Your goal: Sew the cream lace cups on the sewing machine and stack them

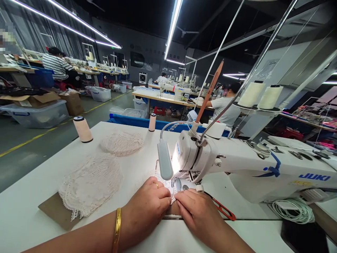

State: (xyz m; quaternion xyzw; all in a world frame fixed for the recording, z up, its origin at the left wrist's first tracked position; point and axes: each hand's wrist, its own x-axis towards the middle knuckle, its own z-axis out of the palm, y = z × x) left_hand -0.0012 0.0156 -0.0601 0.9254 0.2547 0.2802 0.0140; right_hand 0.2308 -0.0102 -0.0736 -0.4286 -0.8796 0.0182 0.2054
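A white sewing machine (223, 154) stands on the white table, its lamp lighting the needle area. White lace (173, 196) lies below the needle head, between my two hands. My left hand (150, 202), with a ring and a gold bangle, has its fingers curled closed on the lace's left side. Opposite it, my right hand (196, 207) pinches the lace edge with thumb and fingers pressed together. Two piles of pale lace (91, 182) (122, 143) rest left of the machine, the nearer one partly over brown cardboard (59, 212). The needle tip is hidden.
Pale thread spools (83, 130) (152, 122) stand along the far table edge. Red-handled snips (223, 208) lie right of my right hand. Coiled cable (292, 211) and a dark object (304, 235) are at the right. Other people sit at machines farther back.
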